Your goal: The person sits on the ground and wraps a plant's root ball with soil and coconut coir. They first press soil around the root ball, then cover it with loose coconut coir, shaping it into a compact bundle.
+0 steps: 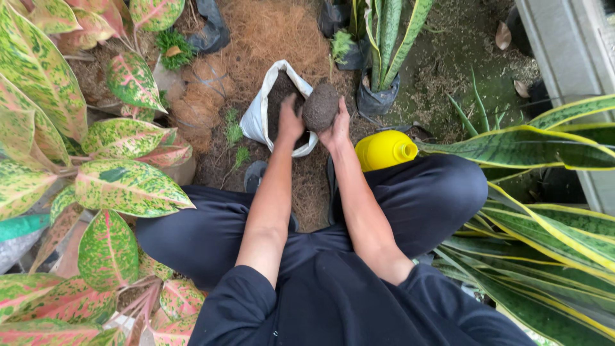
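Fingers of your right hand [337, 130] curl around a dark clump of soil [320, 106], gripping it just above the mouth of the white sack [259, 115]. Your left hand [289, 122] dips into the sack's opening; whether its fingers are closed on anything, I cannot tell. You seem to be at the scooping stage. Keep the clump cradled so it doesn't crumble, and mind the yellow bottle [384, 150] by your right knee.

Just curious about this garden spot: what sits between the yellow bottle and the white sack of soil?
In the head view, the person's right hand, holding a dark soil clump, lies between the yellow bottle and the white sack.
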